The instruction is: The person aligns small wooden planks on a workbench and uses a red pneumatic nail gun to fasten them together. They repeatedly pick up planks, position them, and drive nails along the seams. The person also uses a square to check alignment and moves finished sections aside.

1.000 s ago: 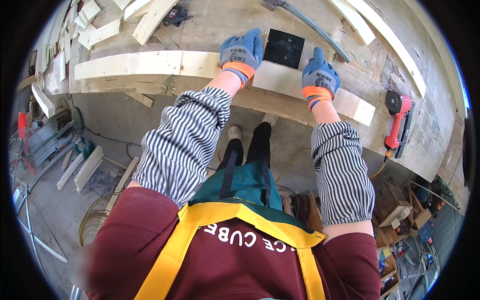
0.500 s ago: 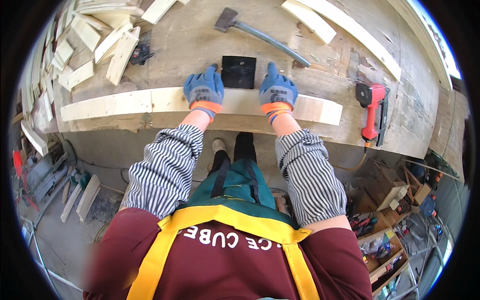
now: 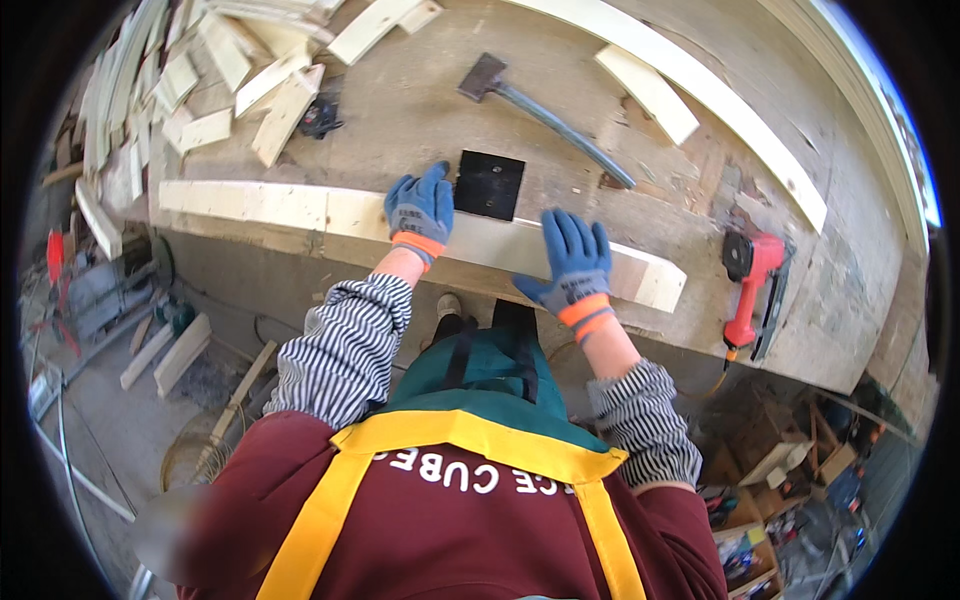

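A long pale wooden board [image 3: 270, 205] lies along the near edge of the workbench, under both my gloved hands. My left hand [image 3: 420, 212], in a blue and grey glove with an orange cuff, rests on it with the fingers loosely stretched forward. Just beside those fingertips lies a flat black square plate [image 3: 490, 185] against the board's far side. Right of the plate, my right hand [image 3: 575, 258] lies across the board, fingers spread forward and thumb out at the near edge. What is under the palms is hidden.
A hammer [image 3: 550, 120] lies beyond the plate. To the right rests a red nail gun [image 3: 745, 285] with its hose. Wood offcuts [image 3: 285, 115] pile up at the far left, beside a small black tool [image 3: 320, 116]. Longer strips [image 3: 740, 105] lie far right. Crates [image 3: 765, 440] stand below.
My right hand has turned and spread its fingers across the board, moving nearer to me relative to the plate. My left hand stays beside the plate. The whole view has shifted and tilted.
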Available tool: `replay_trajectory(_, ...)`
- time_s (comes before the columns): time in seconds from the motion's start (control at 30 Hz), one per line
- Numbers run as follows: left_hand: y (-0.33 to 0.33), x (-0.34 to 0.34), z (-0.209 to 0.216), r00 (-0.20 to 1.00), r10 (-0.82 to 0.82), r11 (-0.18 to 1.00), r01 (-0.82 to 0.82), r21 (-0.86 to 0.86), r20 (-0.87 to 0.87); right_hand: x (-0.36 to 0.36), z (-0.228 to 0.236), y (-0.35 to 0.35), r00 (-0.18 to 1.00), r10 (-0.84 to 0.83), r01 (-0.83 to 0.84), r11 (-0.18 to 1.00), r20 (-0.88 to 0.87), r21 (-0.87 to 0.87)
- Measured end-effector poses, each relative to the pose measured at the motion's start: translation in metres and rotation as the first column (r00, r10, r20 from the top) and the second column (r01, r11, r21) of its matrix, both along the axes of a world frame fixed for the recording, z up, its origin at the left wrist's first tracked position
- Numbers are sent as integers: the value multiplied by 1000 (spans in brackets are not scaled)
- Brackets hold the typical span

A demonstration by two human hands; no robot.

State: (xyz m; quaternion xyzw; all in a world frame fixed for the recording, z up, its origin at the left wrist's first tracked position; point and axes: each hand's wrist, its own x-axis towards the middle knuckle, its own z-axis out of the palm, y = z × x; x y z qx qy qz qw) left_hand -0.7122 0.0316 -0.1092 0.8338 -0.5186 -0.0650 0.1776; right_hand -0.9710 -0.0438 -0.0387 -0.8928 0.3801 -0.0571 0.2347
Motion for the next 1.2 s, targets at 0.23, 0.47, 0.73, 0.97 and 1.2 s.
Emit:
replay_trajectory(0.23,0,1,12,986,41,988,-63,-138,-159,-42,-1,-10,976,219,-218,974,3,-55)
replay_trajectory(0.47,-10,-10,8,991,97,995,-96,-16,91,-63,26,-130,995,-84,59,934,-56,-351)
replay_trajectory(0.73,-15,-12,19,996,63,996,-67,64,65,98,28,-229,931,97,-150,981,-352,-127)
replay_trajectory(0.97,-6,-13,11,995,60,987,-71,142,76,36,-59,-384,971,-59,45,997,-231,-66)
replay_trajectory(1.2,-6,-15,28,995,95,969,-91,230,-5,4,-52,-399,808,-23,-57,992,-589,-116)
